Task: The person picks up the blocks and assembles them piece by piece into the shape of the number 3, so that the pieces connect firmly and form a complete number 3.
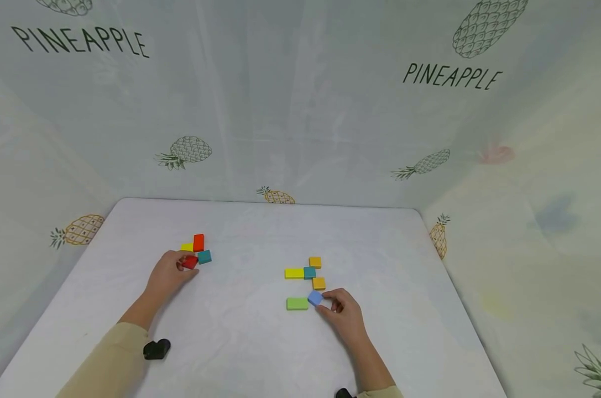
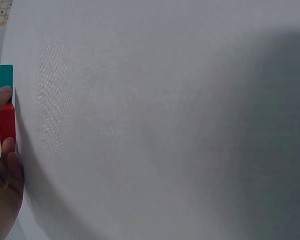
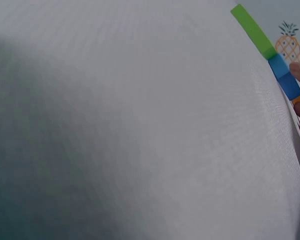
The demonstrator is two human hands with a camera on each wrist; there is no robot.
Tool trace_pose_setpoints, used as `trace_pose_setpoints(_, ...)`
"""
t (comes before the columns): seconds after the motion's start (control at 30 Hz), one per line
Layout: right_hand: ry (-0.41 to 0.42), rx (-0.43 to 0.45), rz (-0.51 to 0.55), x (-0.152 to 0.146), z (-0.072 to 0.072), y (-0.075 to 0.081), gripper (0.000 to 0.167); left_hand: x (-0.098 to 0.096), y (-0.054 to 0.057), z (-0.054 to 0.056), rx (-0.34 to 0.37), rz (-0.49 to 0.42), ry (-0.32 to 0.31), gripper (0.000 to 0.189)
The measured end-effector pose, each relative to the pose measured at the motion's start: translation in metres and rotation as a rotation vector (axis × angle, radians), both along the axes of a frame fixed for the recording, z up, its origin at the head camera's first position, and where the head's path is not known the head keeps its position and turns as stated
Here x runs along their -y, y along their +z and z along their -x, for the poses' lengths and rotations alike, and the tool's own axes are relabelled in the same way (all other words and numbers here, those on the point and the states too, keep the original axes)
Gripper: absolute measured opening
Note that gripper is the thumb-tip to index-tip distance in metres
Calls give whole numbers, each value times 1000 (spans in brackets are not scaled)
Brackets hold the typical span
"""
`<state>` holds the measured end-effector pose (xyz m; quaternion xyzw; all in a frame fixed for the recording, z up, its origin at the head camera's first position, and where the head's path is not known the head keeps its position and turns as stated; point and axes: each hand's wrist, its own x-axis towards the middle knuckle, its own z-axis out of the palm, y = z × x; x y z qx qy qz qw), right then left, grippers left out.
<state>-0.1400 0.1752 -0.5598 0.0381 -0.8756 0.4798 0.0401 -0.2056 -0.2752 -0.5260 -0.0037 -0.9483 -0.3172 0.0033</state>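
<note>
On the white table (image 1: 250, 342), my left hand (image 1: 170, 272) pinches a small red block (image 1: 189, 262), which shows as a red strip (image 2: 7, 123) between the fingertips (image 2: 9, 150) in the left wrist view. A teal block (image 1: 204, 256) (image 2: 6, 76), a taller orange-red block (image 1: 198, 242) and a yellow one (image 1: 187, 247) lie right beside it. My right hand (image 1: 341, 312) pinches a light blue block (image 1: 315, 298) (image 3: 285, 79) next to a green block (image 1: 297, 303) (image 3: 252, 30).
A yellow block (image 1: 294, 273), a teal block (image 1: 309, 272) and two orange blocks (image 1: 315, 262) (image 1: 318, 283) lie just beyond the right hand. A black object (image 1: 156, 349) sits by my left sleeve. Pineapple-print curtains wall the table on three sides.
</note>
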Motion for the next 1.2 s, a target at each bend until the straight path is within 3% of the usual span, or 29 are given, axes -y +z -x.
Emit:
trace_pose_setpoints(0.27, 6, -3, -15, 0, 1, 0, 26, 4, -6, 5, 25, 0, 31, 48)
trace_pose_setpoints(0.8, -8, 19, -18, 1, 0, 3, 27, 6, 1, 4, 66, 6, 79, 50)
trace_pose_setpoints(1.2, 0, 8, -16, 1, 0, 1, 26, -14, 8, -2, 34, -39, 24, 50)
